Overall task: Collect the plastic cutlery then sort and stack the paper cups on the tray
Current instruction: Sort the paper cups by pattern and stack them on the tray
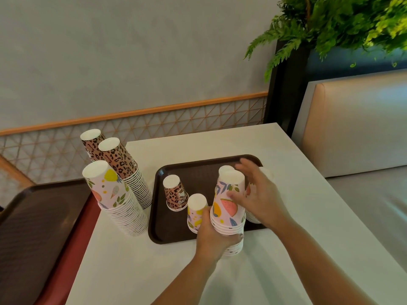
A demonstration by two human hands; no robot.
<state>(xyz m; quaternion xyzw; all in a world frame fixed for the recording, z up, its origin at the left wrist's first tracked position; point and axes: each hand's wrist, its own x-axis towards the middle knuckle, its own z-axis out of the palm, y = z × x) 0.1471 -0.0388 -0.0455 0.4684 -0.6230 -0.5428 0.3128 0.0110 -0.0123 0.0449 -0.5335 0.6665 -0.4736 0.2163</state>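
Observation:
A dark brown tray [198, 170] lies on the white table. My left hand [211, 238] grips the base of a short stack of upside-down fruit-print cups [230, 208] at the tray's front edge. My right hand [257, 192] hovers open beside that stack's top, fingers spread and touching its side. Behind it another cup stack [253, 216] is mostly hidden. On the tray stand a leopard-print cup [175, 194] and a small fruit-print cup stack [196, 210]. No plastic cutlery is visible.
Left of the tray on the table [286, 150] stand a tall fruit-print stack [116, 199] and two leaning leopard-print stacks [123, 164]. A second brown tray [33, 227] lies on a red surface at far left. A bench [352, 128] and plant [341, 23] are right.

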